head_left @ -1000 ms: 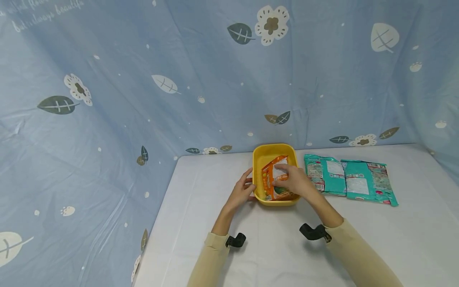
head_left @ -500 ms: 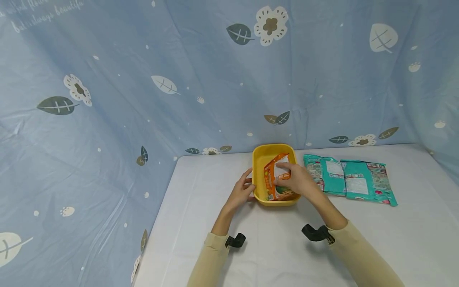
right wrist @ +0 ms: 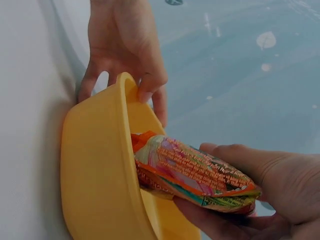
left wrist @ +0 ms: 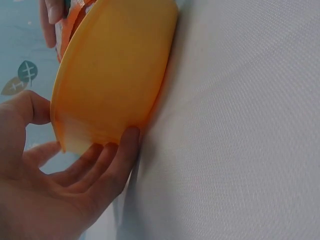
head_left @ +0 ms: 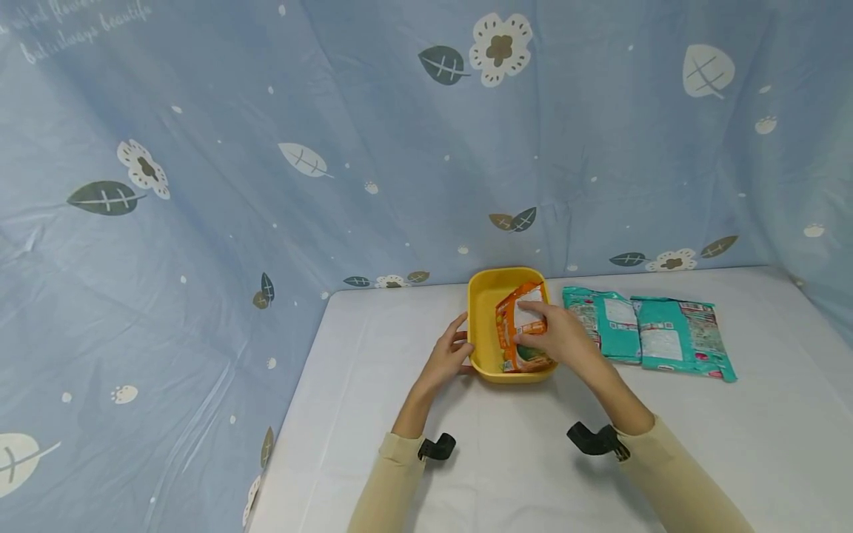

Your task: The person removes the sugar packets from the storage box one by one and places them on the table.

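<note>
A yellow plastic tub (head_left: 489, 368) stands on the white table. My left hand (head_left: 448, 355) holds its left side; in the right wrist view the thumb hooks over the rim, while the left wrist view has the fingers against the outer wall. Between the thumb and fingers of my right hand (head_left: 557, 337) is an orange snack packet (right wrist: 195, 172), gripped at its right side. That packet (head_left: 509, 337) leans in the tub, its lower end inside and its right part close to the tub's right wall. Part of it is hidden behind the right hand.
Two teal packets (head_left: 616, 329) lie side by side on the white table (head_left: 506, 459), right of the tub. A blue patterned cloth (head_left: 413, 148) hangs behind the table and at its left. Black wrist mounts (head_left: 600, 440) sit at both sleeves.
My right hand and the orange packet have shifted a little to the right within the tub, away from its left wall. The left hand and tub hold their place.
</note>
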The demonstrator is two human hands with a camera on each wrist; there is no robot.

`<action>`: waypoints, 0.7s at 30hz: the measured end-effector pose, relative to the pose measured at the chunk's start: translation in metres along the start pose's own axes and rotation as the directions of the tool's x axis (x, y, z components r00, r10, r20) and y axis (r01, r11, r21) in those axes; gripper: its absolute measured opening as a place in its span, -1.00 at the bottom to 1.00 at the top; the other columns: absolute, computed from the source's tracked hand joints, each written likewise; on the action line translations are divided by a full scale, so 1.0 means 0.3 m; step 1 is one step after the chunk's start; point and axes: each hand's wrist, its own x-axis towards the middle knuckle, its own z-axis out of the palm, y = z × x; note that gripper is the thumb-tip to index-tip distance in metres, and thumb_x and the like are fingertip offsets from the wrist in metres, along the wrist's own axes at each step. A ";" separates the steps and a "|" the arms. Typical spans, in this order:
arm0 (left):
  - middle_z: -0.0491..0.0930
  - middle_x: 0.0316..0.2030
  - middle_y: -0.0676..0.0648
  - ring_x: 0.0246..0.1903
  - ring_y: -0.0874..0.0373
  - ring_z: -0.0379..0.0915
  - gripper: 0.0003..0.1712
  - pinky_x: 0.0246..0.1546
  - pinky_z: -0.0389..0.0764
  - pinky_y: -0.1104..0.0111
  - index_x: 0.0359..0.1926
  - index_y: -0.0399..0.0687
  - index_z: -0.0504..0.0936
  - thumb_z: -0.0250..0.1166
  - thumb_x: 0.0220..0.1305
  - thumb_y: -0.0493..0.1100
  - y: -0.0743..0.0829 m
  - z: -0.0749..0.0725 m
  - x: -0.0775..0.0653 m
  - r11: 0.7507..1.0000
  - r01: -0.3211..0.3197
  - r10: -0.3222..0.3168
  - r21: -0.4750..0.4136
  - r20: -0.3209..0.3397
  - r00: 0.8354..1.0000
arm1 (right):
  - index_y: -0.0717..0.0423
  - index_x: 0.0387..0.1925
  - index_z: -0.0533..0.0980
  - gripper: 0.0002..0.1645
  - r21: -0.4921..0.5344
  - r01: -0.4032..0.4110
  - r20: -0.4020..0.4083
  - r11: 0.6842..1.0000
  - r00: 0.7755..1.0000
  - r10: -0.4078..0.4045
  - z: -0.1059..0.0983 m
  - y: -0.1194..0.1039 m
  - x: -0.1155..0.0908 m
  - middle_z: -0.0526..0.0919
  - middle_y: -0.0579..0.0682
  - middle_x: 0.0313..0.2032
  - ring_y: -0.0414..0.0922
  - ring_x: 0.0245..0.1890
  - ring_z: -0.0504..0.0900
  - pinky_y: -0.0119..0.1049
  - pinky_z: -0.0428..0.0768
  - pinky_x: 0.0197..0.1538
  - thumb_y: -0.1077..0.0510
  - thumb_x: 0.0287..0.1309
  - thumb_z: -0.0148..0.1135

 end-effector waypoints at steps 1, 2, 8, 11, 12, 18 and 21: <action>0.41 0.22 -0.27 0.11 -0.12 0.52 -0.25 -0.24 0.77 0.14 0.51 0.34 0.10 0.10 0.37 -0.17 0.000 0.000 0.001 1.000 0.005 -0.005 -0.001 0.000 1.000 | 0.04 0.32 0.42 -0.21 -0.002 0.005 -0.006 1.000 1.000 -0.005 0.000 0.002 -0.003 0.48 0.25 0.28 0.28 0.26 0.41 0.32 0.43 0.23 -0.05 0.07 0.44; 0.41 0.22 -0.27 0.12 -0.13 0.51 -0.25 -0.23 0.76 0.13 0.51 0.34 0.10 0.11 0.37 -0.18 0.000 -0.001 0.001 1.000 0.009 -0.009 -0.004 0.000 1.000 | 0.04 0.32 0.42 -0.21 -0.004 0.009 -0.012 1.000 1.000 -0.009 -0.002 0.003 -0.006 0.48 0.24 0.28 0.28 0.26 0.41 0.32 0.43 0.22 -0.06 0.06 0.44; 0.41 0.23 -0.25 0.12 -0.12 0.51 -0.26 -0.19 0.75 0.06 0.50 0.38 0.11 0.10 0.39 -0.19 -0.003 -0.003 0.004 1.000 0.019 -0.019 -0.023 0.001 1.000 | 0.04 0.33 0.42 -0.19 0.001 0.036 -0.034 0.999 0.999 -0.036 -0.016 0.012 -0.025 0.49 0.24 0.27 0.28 0.25 0.43 0.29 0.50 0.17 -0.08 0.05 0.45; 0.41 0.23 -0.23 0.10 -0.07 0.51 -0.26 -0.17 0.74 0.04 0.49 0.41 0.12 0.10 0.39 -0.18 -0.002 -0.003 0.003 0.999 0.022 -0.022 -0.026 -0.002 1.000 | 0.05 0.33 0.42 -0.19 0.010 0.047 -0.040 0.999 0.998 -0.047 -0.026 0.018 -0.034 0.50 0.25 0.26 0.29 0.24 0.43 0.30 0.49 0.17 -0.07 0.05 0.45; 0.41 0.23 -0.23 0.10 -0.06 0.51 -0.27 -0.17 0.74 0.04 0.48 0.43 0.12 0.10 0.39 -0.18 -0.001 -0.003 0.001 0.999 0.022 -0.022 -0.026 -0.002 1.000 | 0.05 0.33 0.42 -0.19 0.011 0.050 -0.043 0.999 0.998 -0.049 -0.028 0.020 -0.036 0.50 0.25 0.25 0.29 0.25 0.43 0.30 0.48 0.18 -0.07 0.05 0.45; 0.43 0.21 -0.21 0.07 -0.02 0.53 -0.27 -0.19 0.76 0.10 0.48 0.42 0.14 0.11 0.38 -0.18 0.004 -0.002 -0.003 0.999 0.018 -0.018 -0.029 -0.001 1.000 | 0.07 0.34 0.40 -0.18 0.034 0.045 -0.053 0.998 0.998 -0.043 -0.040 0.029 -0.054 0.47 0.27 0.28 0.27 0.27 0.41 0.27 0.50 0.20 -0.04 0.06 0.45; 0.43 0.21 -0.21 0.06 -0.01 0.53 -0.26 -0.20 0.76 0.12 0.49 0.40 0.13 0.11 0.38 -0.18 0.004 -0.001 -0.003 0.999 0.017 -0.017 -0.031 0.004 1.000 | 0.07 0.35 0.38 -0.18 0.040 0.046 -0.064 0.998 0.997 -0.043 -0.048 0.030 -0.065 0.44 0.27 0.30 0.27 0.30 0.39 0.26 0.51 0.20 -0.03 0.07 0.44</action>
